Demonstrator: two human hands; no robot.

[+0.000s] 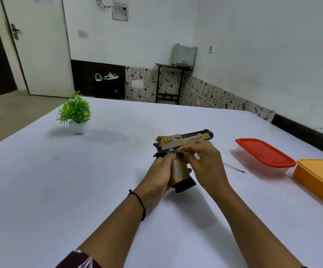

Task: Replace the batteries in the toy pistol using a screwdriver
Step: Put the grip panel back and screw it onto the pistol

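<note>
Near the middle of the white table (118, 171), my left hand (158, 171) holds the toy pistol (179, 171), fingers curled round its grip. My right hand (203, 159) pinches it at the grip's top (which small part, I cannot tell). A tiny piece could slip and roll away, because the pinch looks light. The pistol is gold and dark blue, with patchy paint, and its barrel points away.
</note>
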